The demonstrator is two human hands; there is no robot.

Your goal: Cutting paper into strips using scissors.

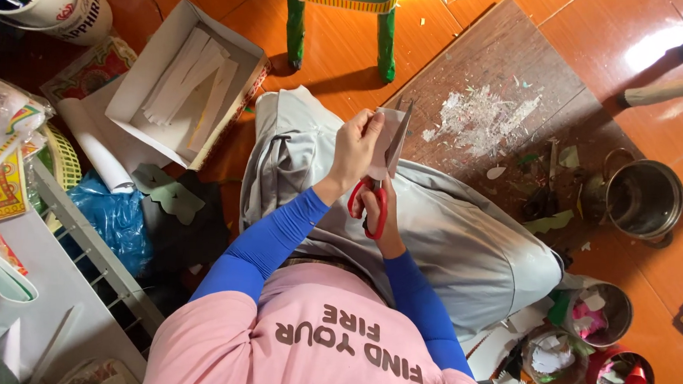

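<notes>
Left hand [357,148]: closed on a small piece of white paper [383,143], which is held above the lap; thumb and fingers are pressed on its left edge.
Right hand [381,210]: fingers are passed through the red handles of a pair of scissors [381,182] and clamped on them; the blades are pointed upward and laid against the right side of the paper.
Blades: whether they are parted or closed cannot be told.
Lap: covered by grey trousers [448,236]; both hands are held over it, close together.
Wooden board [503,76]: laid on the orange floor beyond the knees; white paper scraps [482,117] are scattered near its middle.
Metal pot [643,198]: stood at the board's right edge, well apart from the hands.
Open white box [182,82]: placed on the floor left of the knees; white paper strips are stacked inside.
Small bowls [596,310]: grouped near the right knee, filled with coloured scraps.
Green stool legs [295,30]: seen at the top, beyond the box.
</notes>
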